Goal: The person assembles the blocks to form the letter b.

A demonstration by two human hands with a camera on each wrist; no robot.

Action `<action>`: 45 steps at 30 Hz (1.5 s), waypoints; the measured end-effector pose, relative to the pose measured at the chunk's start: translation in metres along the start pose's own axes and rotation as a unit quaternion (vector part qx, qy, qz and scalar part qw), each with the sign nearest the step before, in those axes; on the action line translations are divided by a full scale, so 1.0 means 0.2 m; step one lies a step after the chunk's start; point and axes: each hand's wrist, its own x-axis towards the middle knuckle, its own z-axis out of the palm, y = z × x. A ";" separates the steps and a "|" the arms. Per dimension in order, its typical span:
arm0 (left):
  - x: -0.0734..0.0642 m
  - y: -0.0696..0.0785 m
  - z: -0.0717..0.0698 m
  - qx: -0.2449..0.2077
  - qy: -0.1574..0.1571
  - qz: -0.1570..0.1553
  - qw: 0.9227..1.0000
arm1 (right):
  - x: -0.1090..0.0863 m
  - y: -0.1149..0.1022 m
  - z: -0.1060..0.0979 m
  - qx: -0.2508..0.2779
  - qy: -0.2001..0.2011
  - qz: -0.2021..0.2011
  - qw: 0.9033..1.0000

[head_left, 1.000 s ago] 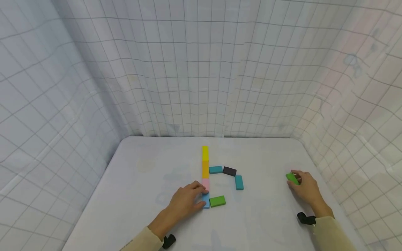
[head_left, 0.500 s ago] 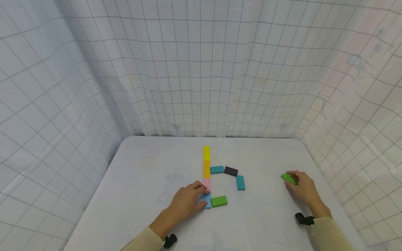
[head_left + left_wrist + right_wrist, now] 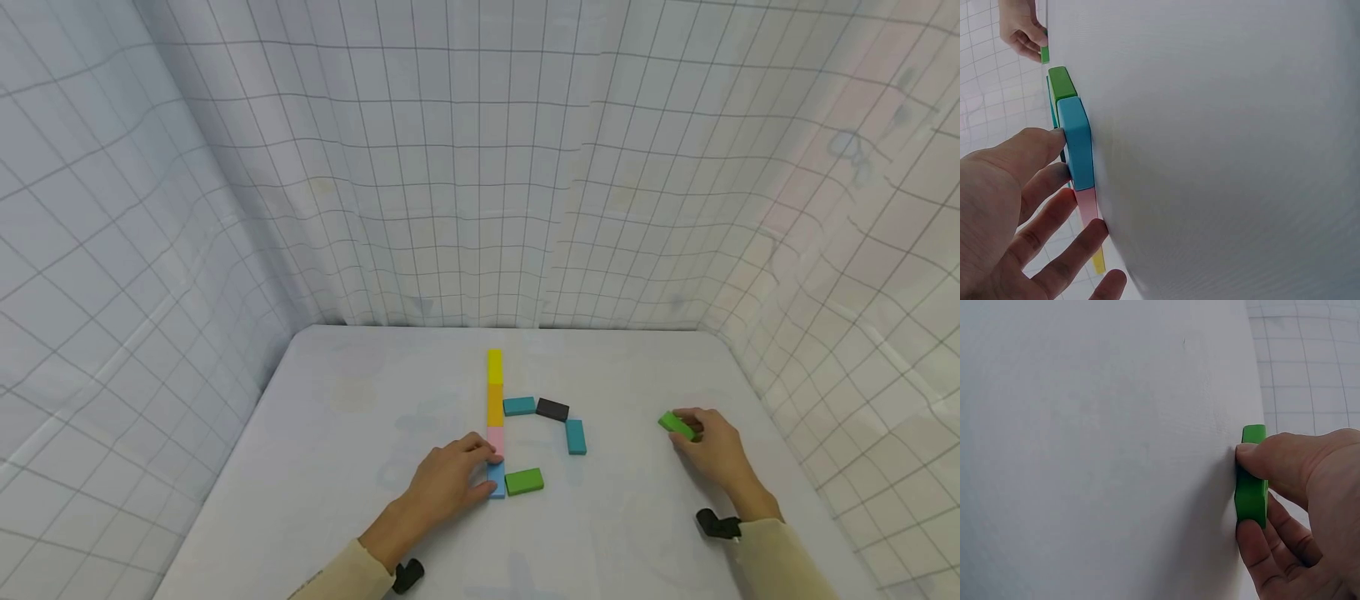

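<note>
With its thumb and fingertips, my left hand (image 3: 446,479) touches the blue block (image 3: 1079,147), which lies at the near end of a straight row. Beyond it in line come a pink block (image 3: 495,436), an orange block (image 3: 496,405) and a yellow block (image 3: 495,367). At the right of the table, my right hand (image 3: 712,447) pinches a bright green block (image 3: 1251,497) between thumb and fingers. Another green block (image 3: 524,481) lies just right of the blue one. The left hand partly hides the blue and pink blocks in the head view.
Right of the row, a teal block (image 3: 519,407), a black block (image 3: 552,409) and a second teal block (image 3: 575,437) form a bent line. The white table (image 3: 337,467) is enclosed by a gridded white curtain (image 3: 480,183) at the back and sides.
My right hand has moved left across the table with the green block in its grip. The left hand stays at the blue block, and the laid blocks keep their arrangement.
</note>
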 end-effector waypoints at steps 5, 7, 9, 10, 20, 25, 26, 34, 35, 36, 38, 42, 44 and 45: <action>-0.01 0.00 0.01 -0.004 -0.001 -0.003 1.000 | 0.00 -0.02 0.02 0.003 0.004 -0.011 1.000; -0.01 0.00 0.01 -0.005 -0.001 -0.003 1.000 | 0.00 -0.03 0.02 0.006 0.003 -0.015 1.000; -0.01 0.00 0.01 -0.007 0.000 -0.003 1.000 | 0.00 -0.04 0.03 0.010 0.002 -0.019 1.000; -0.01 0.00 0.01 -0.007 0.001 -0.002 1.000 | 0.00 -0.05 0.03 0.011 0.003 -0.021 1.000; 0.00 0.00 0.00 -0.012 0.008 -0.003 1.000 | 0.01 -0.10 0.07 0.013 0.010 -0.042 0.999; 0.01 0.00 0.00 -0.018 0.004 -0.008 1.000 | 0.01 -0.12 0.09 0.016 -0.001 -0.038 0.999; 0.01 0.00 0.00 -0.020 0.003 -0.009 1.000 | 0.01 -0.13 0.09 0.018 -0.002 -0.038 0.999; 0.00 -0.01 0.01 -0.015 0.006 -0.006 1.000 | 0.01 -0.18 0.13 0.018 -0.009 -0.047 0.999; 0.00 -0.01 0.02 -0.016 0.006 -0.005 1.000 | 0.00 -0.19 0.14 0.018 -0.008 -0.048 0.999; 0.00 -0.01 0.01 -0.016 0.006 -0.004 1.000 | 0.00 -0.20 0.14 0.019 -0.005 -0.050 0.999; 0.00 -0.01 0.01 -0.016 0.006 -0.003 1.000 | 0.00 -0.22 0.14 0.021 -0.004 -0.055 0.998; 0.00 -0.01 0.01 -0.019 0.011 -0.001 1.000 | 0.00 -0.26 0.15 0.023 -0.011 -0.064 0.998; 0.00 -0.01 0.01 -0.019 0.016 0.001 1.000 | 0.00 -0.27 0.15 0.019 -0.015 -0.067 0.997; 0.00 -0.01 0.01 -0.019 0.018 0.002 1.000 | 0.00 -0.28 0.15 0.017 -0.016 -0.069 0.997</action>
